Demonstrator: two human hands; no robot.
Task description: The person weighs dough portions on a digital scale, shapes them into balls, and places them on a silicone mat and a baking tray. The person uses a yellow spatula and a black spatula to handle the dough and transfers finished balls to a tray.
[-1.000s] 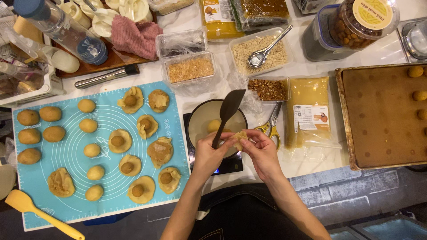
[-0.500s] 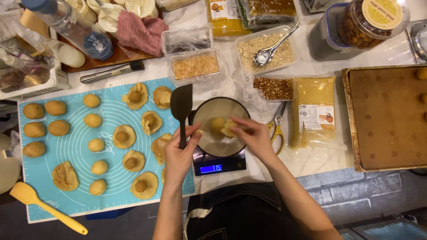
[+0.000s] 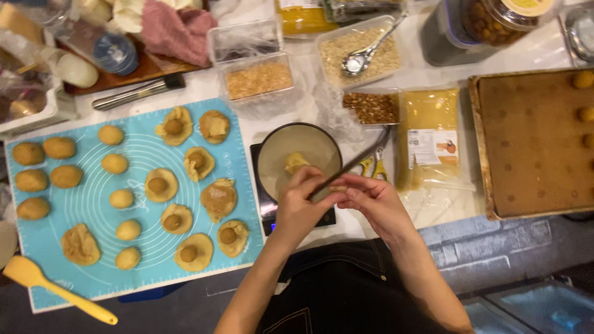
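Observation:
My left hand [image 3: 298,207] grips a dark flat scraper [image 3: 352,164], seen edge-on and slanting up to the right over the bowl's rim. Touching it, my right hand [image 3: 374,203] pinches a small piece of yellow dough [image 3: 338,186] against the blade's lower end. Both hands hover at the near side of a round bowl [image 3: 272,154] that stands on a black kitchen scale [image 3: 267,213]. A lump of yellow dough [image 3: 295,162] lies inside the bowl.
On the left, a blue silicone mat [image 3: 80,185] carries several dough balls and flattened discs with filling. A brown baking tray [image 3: 532,154] at right has a few balls along its far edge. Behind stand tubs of nuts [image 3: 258,79], a spoon [image 3: 365,52], scissors [image 3: 373,166], and a yellow spatula [image 3: 55,291].
My left hand swung the scraper from the bowl's left side across to its right. My right hand came out of the bowl with a bit of dough and met the left hand.

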